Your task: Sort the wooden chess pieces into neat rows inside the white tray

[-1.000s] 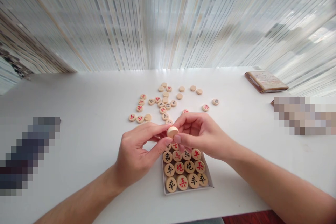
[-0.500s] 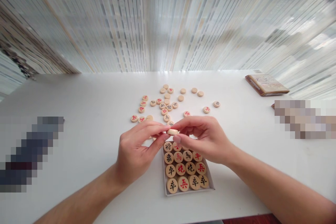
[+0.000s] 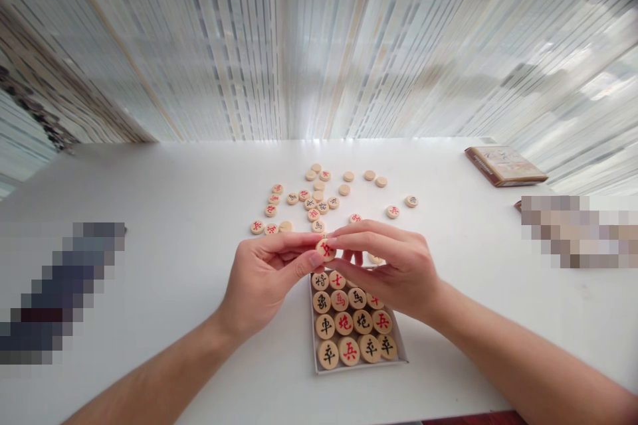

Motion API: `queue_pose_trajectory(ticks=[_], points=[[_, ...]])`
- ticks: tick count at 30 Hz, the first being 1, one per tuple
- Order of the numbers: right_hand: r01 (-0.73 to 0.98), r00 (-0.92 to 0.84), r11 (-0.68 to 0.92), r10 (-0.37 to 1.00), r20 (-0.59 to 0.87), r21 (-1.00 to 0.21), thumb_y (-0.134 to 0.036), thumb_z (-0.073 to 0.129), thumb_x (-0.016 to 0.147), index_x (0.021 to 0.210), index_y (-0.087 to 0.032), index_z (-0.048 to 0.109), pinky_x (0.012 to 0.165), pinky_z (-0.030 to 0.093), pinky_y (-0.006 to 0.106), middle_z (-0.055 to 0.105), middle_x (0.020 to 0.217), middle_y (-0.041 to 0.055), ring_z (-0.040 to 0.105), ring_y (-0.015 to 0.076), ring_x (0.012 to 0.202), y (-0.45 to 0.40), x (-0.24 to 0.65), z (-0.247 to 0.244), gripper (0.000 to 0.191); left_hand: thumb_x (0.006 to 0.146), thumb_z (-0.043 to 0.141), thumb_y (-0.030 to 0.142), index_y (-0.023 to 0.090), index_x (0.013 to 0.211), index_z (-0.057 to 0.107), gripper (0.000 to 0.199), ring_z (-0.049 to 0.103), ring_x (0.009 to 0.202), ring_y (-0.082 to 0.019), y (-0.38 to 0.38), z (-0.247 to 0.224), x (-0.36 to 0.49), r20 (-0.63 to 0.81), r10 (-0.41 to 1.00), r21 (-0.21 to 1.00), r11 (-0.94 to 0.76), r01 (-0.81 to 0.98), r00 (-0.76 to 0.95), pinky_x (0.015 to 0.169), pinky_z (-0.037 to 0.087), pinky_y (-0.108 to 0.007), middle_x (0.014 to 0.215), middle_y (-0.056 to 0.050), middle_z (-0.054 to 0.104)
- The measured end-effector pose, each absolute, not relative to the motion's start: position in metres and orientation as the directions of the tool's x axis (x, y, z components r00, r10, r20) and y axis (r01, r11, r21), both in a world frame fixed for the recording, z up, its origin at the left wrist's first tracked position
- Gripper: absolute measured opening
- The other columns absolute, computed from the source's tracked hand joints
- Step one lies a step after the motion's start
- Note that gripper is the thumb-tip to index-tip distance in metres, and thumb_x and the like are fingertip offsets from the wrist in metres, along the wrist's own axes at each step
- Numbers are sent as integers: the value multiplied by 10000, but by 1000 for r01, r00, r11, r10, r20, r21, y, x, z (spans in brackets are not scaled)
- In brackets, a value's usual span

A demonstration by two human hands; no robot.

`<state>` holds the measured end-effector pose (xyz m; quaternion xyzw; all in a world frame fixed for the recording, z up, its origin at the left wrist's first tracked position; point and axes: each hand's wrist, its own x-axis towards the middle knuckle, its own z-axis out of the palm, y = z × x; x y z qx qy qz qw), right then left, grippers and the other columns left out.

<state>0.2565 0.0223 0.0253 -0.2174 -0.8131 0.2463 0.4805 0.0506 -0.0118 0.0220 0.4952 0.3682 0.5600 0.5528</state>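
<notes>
Between the fingertips of my left hand and my right hand is a round wooden Chinese chess piece, its face with a red character tilted towards me. Both hands pinch it, one from each side, just above the far edge of a shallow box. In the box lie rows of chess pieces with red or black characters, such as a black-marked piece in the near left corner. My right hand hides part of the box's far right corner.
Many loose chess pieces lie scattered on the white table beyond my hands, some face down. A flat box lid or case lies at the far right. Blurred-out items sit at the left and right. A striped curtain hangs behind.
The held chess piece has turned from nearly edge-on so its red character now faces me. The fingers of my right hand have shifted around it.
</notes>
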Motion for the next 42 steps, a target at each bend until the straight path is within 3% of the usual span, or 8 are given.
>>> queue_pose_trajectory(ticks=[9, 12, 17, 22, 27, 34, 39, 42], points=[[188, -465, 740, 646, 605, -645, -219, 780, 948, 1069, -197, 767, 597, 625, 297, 757, 887, 67, 691, 148, 667, 23, 257, 27, 124, 916, 839, 274, 181, 1052, 867, 167, 844, 814, -230, -13, 21, 49, 150, 982, 983, -135, -125, 114, 768, 745, -330, 910, -84, 863], [249, -496, 779, 613, 615, -575, -204, 736, 973, 1099, -204, 750, 614, 611, 299, 752, 890, 60, 679, 150, 676, 22, 256, 25, 127, 913, 837, 286, 169, 1056, 846, 184, 837, 834, -230, -12, 18, 49, 167, 981, 984, -158, -87, 103, 757, 738, -329, 965, -96, 858], [340, -570, 848, 530, 627, -407, -161, 644, 1010, 1144, -173, 722, 609, 584, 294, 757, 945, 92, 693, 168, 724, 19, 255, 25, 155, 908, 833, 280, 147, 1102, 763, 246, 812, 772, -201, -13, 12, 48, 185, 980, 982, -182, -51, 69, 717, 713, -310, 863, -72, 824], [389, -620, 864, 503, 602, -321, -181, 614, 1018, 1124, -171, 700, 619, 569, 308, 753, 893, 81, 693, 177, 709, 18, 254, 34, 136, 943, 782, 292, 148, 1102, 746, 218, 790, 749, -185, -13, 14, 46, 193, 978, 981, -191, -45, 76, 705, 691, -296, 818, -56, 804], [451, -592, 798, 603, 534, -400, -224, 683, 1002, 1056, -188, 704, 651, 567, 305, 761, 869, 68, 684, 171, 711, 3, 272, 44, 69, 968, 719, 297, 143, 1012, 762, 167, 767, 707, -169, -11, 17, 44, 200, 978, 979, -196, -60, 56, 684, 669, -289, 831, -60, 805], [521, -565, 609, 771, 294, -598, -249, 776, 967, 1090, -204, 709, 620, 549, 254, 744, 869, 30, 664, 140, 711, -46, 323, 42, 147, 906, 726, 267, 134, 926, 786, 148, 740, 666, -164, -10, 16, 45, 179, 982, 983, -181, 33, 53, 632, 642, -257, 773, -59, 784], [593, -547, 504, 825, 145, -629, -257, 762, 978, 1108, -218, 711, 577, 514, 239, 697, 869, 25, 651, 147, 736, -74, 339, 35, 145, 892, 715, 251, 140, 916, 787, 134, 714, 622, -138, -10, 17, 45, 186, 980, 980, -190, 55, 64, 613, 628, -230, 728, -34, 764], [604, -538, 497, 831, 141, -623, -264, 752, 987, 1119, -214, 713, 577, 503, 240, 683, 872, 27, 650, 148, 742, -81, 340, 29, 147, 897, 720, 260, 144, 923, 789, 137, 716, 628, -134, -10, 15, 45, 187, 980, 979, -192, 64, 72, 612, 626, -219, 727, -27, 760]])
